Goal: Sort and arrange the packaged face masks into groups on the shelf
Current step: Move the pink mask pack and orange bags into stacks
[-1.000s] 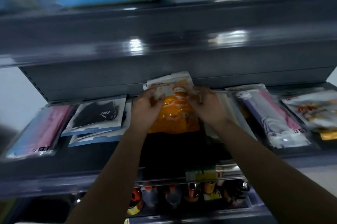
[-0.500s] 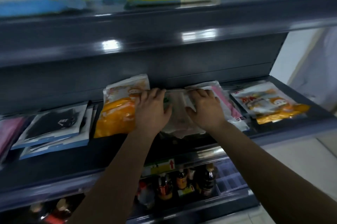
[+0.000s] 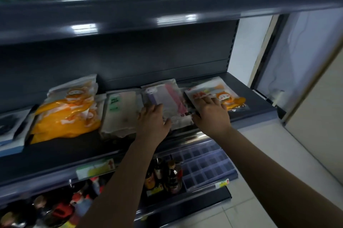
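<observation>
Dark grey shop shelf (image 3: 259,97), mask packs laid flat in a row. Could easily shove the slick pink-and-purple pack (image 3: 167,101) over the front lip. Left hand (image 3: 153,122) flat on it, fingers straight. Right hand (image 3: 211,114) spread flat on the orange cartoon pack (image 3: 228,96), gripping nothing.

glossy plastic mask packets (image 3: 168,101), glossy dark shelf (image 3: 259,114)

A shop, at a retail gondola of dark metal shelves (image 3: 55,155). Packaged face masks (image 3: 68,110) lie flat for sale at 9 o'clock on the middle tier, price labels (image 3: 96,169) sit in the shelf-edge strip at 7 o'clock, and sauce bottles (image 3: 172,175) stand beside clear plastic dividers (image 3: 206,164) at 6 o'clock.
</observation>
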The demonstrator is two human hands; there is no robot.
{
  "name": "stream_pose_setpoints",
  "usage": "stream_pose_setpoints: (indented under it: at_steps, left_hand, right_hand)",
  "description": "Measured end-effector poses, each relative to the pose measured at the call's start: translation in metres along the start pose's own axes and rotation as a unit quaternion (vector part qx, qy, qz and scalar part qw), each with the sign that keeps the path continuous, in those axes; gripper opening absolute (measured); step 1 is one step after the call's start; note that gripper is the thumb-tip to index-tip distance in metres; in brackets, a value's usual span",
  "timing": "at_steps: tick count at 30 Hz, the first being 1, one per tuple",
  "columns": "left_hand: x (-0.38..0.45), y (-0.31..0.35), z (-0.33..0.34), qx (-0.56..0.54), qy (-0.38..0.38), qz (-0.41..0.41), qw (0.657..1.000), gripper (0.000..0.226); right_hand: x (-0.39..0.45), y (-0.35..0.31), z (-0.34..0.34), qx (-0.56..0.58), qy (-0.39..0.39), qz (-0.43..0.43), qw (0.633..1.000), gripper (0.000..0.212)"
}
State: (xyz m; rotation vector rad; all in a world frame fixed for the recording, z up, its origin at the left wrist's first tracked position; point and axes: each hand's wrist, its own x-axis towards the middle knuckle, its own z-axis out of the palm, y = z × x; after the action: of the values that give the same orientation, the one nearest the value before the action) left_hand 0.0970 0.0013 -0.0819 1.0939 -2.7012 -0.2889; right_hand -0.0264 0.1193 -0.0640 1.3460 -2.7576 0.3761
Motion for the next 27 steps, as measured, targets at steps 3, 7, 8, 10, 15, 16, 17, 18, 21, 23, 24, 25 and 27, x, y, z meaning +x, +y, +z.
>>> stream_pose_setpoints:
  at_steps: [3,7,8,10,15,16,17,18,21,23,24,25,27]
  left_hand:
    - [0.002,0.01,0.01,-0.023,-0.02,-0.023,0.999,0.052]
    - [0.008,0.02,0.02,-0.04,-0.044,-0.051,0.997,0.05]
    - [0.009,0.023,0.022,-0.041,-0.045,-0.055,0.997,0.05]
    - [0.015,0.024,0.025,-0.063,-0.04,-0.059,0.995,0.047]
    - [0.036,0.028,0.031,-0.113,-0.021,-0.067,0.991,0.044]
    - [0.041,0.029,0.034,-0.115,-0.015,-0.068,0.991,0.043]
    - [0.047,0.029,0.037,-0.119,-0.006,-0.077,0.99,0.042]
    - [0.052,0.029,0.039,-0.124,0.005,-0.092,0.988,0.043]
    - [0.071,0.023,0.049,-0.128,0.04,-0.135,0.982,0.056]
    - [0.082,0.019,0.053,-0.128,0.047,-0.155,0.978,0.068]
    - [0.087,0.018,0.051,-0.137,0.046,-0.166,0.976,0.072]
    - [0.092,0.016,0.053,-0.151,0.042,-0.176,0.972,0.076]
    - [0.098,0.014,0.055,-0.182,0.039,-0.178,0.966,0.086]
  right_hand:
    - [0.001,0.02,-0.002,-0.007,-0.004,0.008,1.0,0.054]
    - [0.007,0.043,-0.003,-0.005,-0.015,0.009,1.0,0.052]
    - [0.009,0.048,-0.003,-0.005,-0.018,0.01,1.0,0.051]
    - [0.015,0.058,-0.002,-0.016,-0.018,0.01,1.0,0.05]
    - [0.038,0.08,0.002,-0.045,-0.025,0.037,0.998,0.05]
    - [0.044,0.084,0.003,-0.048,-0.026,0.049,0.997,0.049]
    - [0.049,0.088,0.004,-0.05,-0.027,0.06,0.997,0.048]
    - [0.054,0.091,0.005,-0.051,-0.027,0.069,0.996,0.049]
    - [0.071,0.101,0.007,-0.03,-0.032,0.09,0.995,0.058]
    - [0.082,0.105,0.008,-0.011,-0.041,0.103,0.994,0.067]
    - [0.087,0.107,0.01,-0.002,-0.043,0.108,0.993,0.07]
    - [0.092,0.108,0.01,0.007,-0.045,0.112,0.993,0.073]
    - [0.1,0.11,0.012,0.035,-0.043,0.122,0.991,0.079]
